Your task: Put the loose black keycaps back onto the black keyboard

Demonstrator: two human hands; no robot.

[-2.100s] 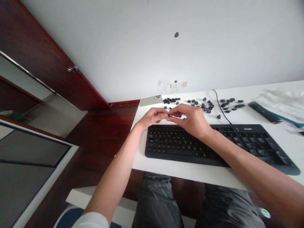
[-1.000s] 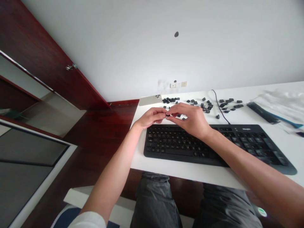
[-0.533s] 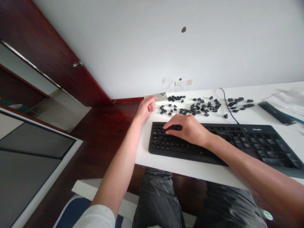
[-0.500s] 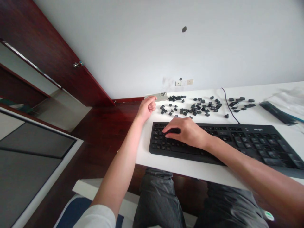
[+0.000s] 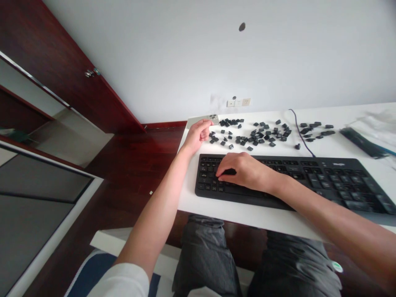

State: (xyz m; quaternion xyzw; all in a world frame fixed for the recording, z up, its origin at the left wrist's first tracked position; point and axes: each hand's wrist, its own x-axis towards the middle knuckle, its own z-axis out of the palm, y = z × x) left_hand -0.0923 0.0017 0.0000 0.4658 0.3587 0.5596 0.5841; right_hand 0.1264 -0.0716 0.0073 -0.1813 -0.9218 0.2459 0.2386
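Note:
A black keyboard lies on the white table, with several of its key places showing bare at the left and middle. My right hand rests over its left part, thumb and fingertips pinched together at the keys; whatever lies between them is hidden. Beside the keyboard's far left corner, my left hand is held above the table with its fingers curled in. I cannot make out anything inside it. Loose black keycaps are scattered behind the keyboard, some close to the left hand.
A phone lies at the table's far left corner, partly behind my left hand. The keyboard's cable runs back between the keycaps. At the right are a dark flat pouch-like item and crumpled clear plastic. A wall stands behind the table.
The view has shifted slightly. My left hand has moved a little to the right, its fingers more curled. The right hand stays pinched at the keyboard's left part, its fingertips slightly farther right.

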